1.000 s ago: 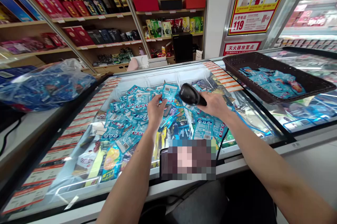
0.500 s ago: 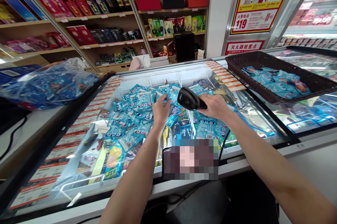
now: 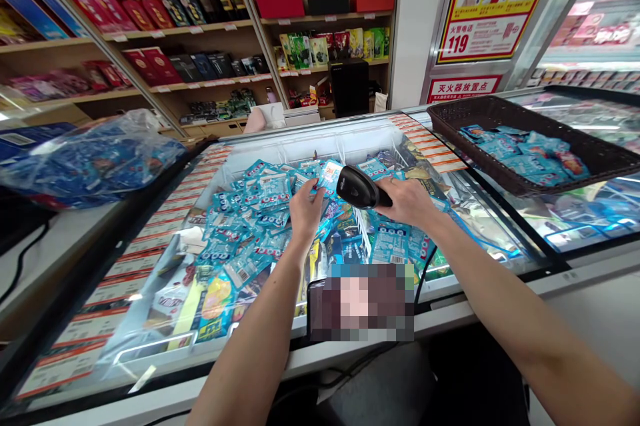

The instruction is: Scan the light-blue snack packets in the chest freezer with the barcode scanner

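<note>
Between the thumb and fingers of my left hand (image 3: 306, 207) is a small blue snack packet (image 3: 329, 174), lit brightly on its face. My right hand (image 3: 409, 203) is wrapped round the handle of a black barcode scanner (image 3: 356, 186), whose head points left at the packet and stands close to it. Below both hands lies a loose heap of similar blue packets (image 3: 267, 189) over the freezer. A black cable (image 3: 425, 276) runs down below my right hand. A pixelated device (image 3: 360, 303) sits at the freezer's front edge.
At the right, a dark woven basket (image 3: 595, 126) holds several blue packets on the freezer (image 3: 190, 359). To the left, a clear plastic bag (image 3: 130, 146) is full of blue packets. Shelves (image 3: 200, 29) with bottles and boxes stand behind. Price labels (image 3: 107, 299) line the freezer's left side.
The packet in my left hand is now lit brightly in front of the scanner. Both hands stay in nearly the same place.
</note>
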Action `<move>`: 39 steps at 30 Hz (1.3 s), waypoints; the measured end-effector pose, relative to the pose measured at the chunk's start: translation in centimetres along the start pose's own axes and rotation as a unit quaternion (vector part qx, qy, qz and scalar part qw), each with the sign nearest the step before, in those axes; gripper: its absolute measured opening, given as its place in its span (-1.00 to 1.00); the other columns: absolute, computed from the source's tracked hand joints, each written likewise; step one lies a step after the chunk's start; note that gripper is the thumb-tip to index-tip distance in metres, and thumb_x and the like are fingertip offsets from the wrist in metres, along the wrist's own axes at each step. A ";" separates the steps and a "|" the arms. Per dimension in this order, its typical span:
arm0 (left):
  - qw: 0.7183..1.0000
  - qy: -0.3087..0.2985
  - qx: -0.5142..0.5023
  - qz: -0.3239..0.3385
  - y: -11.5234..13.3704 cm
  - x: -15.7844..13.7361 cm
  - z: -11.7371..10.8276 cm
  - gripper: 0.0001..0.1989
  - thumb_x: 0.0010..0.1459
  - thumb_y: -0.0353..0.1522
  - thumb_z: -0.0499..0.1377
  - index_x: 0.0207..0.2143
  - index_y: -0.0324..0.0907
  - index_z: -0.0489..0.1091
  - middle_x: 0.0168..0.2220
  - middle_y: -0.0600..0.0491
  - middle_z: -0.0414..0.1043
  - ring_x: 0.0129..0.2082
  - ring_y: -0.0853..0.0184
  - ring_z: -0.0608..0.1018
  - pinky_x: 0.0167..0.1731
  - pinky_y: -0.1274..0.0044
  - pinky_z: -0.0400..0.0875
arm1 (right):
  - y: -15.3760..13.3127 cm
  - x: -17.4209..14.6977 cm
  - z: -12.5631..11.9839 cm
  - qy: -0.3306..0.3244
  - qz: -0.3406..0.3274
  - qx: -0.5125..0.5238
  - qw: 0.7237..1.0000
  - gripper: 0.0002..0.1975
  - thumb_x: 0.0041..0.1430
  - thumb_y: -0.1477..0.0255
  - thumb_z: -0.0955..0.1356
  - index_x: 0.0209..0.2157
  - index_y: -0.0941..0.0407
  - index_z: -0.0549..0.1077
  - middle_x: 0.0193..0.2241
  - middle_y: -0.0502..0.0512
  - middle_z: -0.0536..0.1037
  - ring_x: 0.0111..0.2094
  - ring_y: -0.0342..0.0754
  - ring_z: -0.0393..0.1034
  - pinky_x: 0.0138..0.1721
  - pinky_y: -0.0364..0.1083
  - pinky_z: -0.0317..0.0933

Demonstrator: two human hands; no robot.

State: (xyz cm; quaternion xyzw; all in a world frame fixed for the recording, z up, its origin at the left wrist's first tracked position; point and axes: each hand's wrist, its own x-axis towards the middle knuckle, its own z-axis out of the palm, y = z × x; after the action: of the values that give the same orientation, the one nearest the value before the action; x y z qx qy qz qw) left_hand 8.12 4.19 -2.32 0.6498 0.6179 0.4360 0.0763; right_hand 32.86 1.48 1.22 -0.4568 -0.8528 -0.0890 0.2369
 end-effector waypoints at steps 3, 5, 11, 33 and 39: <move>1.000 -0.001 -0.002 0.001 0.2 -0.1 -0.1 -0.59 0.12 -0.16 0.03 -0.04 -0.14 0.34 -0.16 0.01 0.47 -0.33 0.32 0.50 -0.27 0.48 0.39 | 0.0 0.0 0.0 0.000 -0.001 0.001 1.000 -0.61 0.11 0.20 0.24 -0.10 0.13 0.38 -0.24 0.12 0.52 -0.30 0.00 0.39 -0.37 -0.11 0.06; 1.000 0.001 -0.004 0.003 0.4 -0.1 -0.2 -0.61 0.12 -0.16 0.03 -0.05 -0.13 0.34 -0.17 0.01 0.47 -0.34 0.32 0.50 -0.27 0.49 0.38 | 0.0 0.0 0.0 0.000 0.003 -0.001 1.000 -0.60 0.11 0.19 0.24 -0.09 0.13 0.37 -0.26 0.12 0.52 -0.30 0.00 0.39 -0.37 -0.12 0.06; 0.999 0.026 0.011 0.017 1.4 -0.1 -0.8 -0.63 0.12 -0.18 0.04 -0.06 -0.13 0.34 -0.20 0.02 0.47 -0.45 0.39 0.47 -0.30 0.52 0.35 | 0.2 0.1 0.0 0.015 0.028 -0.015 0.999 -0.60 0.10 0.21 0.25 -0.10 0.16 0.36 -0.28 0.15 0.52 -0.29 0.02 0.39 -0.35 -0.11 0.06; 0.945 0.286 0.156 -0.002 -0.2 1.3 -6.7 -0.58 0.09 -0.23 0.11 0.00 -0.19 0.28 0.02 -0.15 0.19 0.04 0.12 0.24 0.06 0.29 0.07 | 0.8 0.3 0.0 0.014 0.117 -0.050 0.992 -0.66 0.11 0.19 0.24 -0.17 0.12 0.38 -0.31 0.13 0.53 -0.33 0.04 0.40 -0.36 -0.09 0.07; 0.983 -0.002 0.087 0.161 2.4 0.3 -2.5 -0.70 0.16 -0.19 0.03 -0.20 -0.15 0.40 -0.20 -0.02 0.37 -0.14 0.26 0.39 -0.07 0.39 0.23 | 1.3 0.4 0.0 0.031 0.183 -0.070 0.980 -0.63 0.11 0.18 0.24 -0.15 0.14 0.38 -0.31 0.18 0.52 -0.32 0.07 0.39 -0.36 -0.08 0.09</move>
State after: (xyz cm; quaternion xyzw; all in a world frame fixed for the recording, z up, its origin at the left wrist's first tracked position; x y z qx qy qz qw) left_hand 8.16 2.84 0.91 0.7459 0.5402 0.3864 -0.0506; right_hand 33.77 2.48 1.33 -0.6174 -0.7388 -0.1182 0.2428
